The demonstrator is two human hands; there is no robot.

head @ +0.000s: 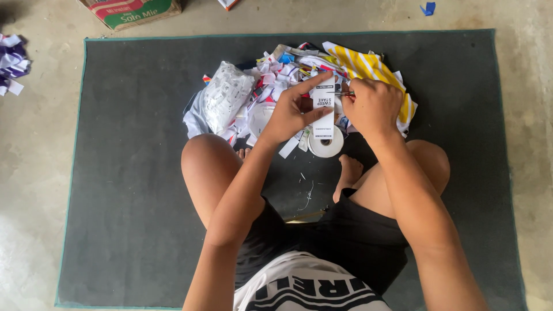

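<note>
My left hand (pixel 291 112) pinches a white printed label strip (pixel 324 110) that runs down to a white roll (pixel 326 142) resting on the mat. My right hand (pixel 373 105) is closed on small scissors (pixel 344 93), whose tip meets the strip's upper right edge. Behind both hands lies a heap of cut labels and scraps (pixel 271 78). My crossed legs frame the roll from below.
A dark grey mat (pixel 127 173) covers the concrete floor. A clear plastic bag of labels (pixel 226 95) and a yellow-striped cloth (pixel 368 66) lie in the heap. A cardboard box (pixel 131 10) stands at the top left, and paper scraps (pixel 11 63) lie at the left edge.
</note>
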